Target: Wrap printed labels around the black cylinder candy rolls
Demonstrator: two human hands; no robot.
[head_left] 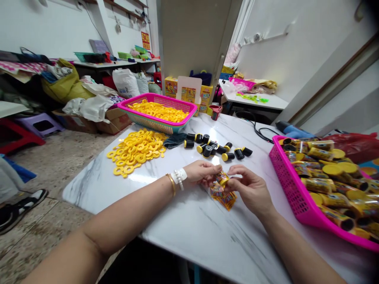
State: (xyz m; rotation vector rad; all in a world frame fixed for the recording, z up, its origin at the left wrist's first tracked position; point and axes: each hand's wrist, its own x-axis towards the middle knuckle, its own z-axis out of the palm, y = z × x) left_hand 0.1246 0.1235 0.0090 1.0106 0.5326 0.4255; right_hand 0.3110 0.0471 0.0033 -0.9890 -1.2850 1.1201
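Between my two hands is a small cylinder with a yellow printed wrapper (222, 178). My left hand (204, 172), with a bracelet at the wrist, pinches its left side, fingers closed. From the right, the closed fingertips of my right hand (247, 185) grip the same cylinder. Just below lie several printed wrappers (227, 200) on the white marbled table (189, 221). Beyond my hands is a loose group of black cylinders with yellow ends (213, 146). A heap of yellow rings (139, 148) lies to the left of them.
A pink basket (291, 193) full of wrapped cylinders stands at the right. At the back left, another pink-rimmed basket (160, 98) holds yellow pieces. A dark cloth (175, 140), a red cup (215, 112) and yellow boxes (205, 98) are farther back, with a black cable (257, 128).
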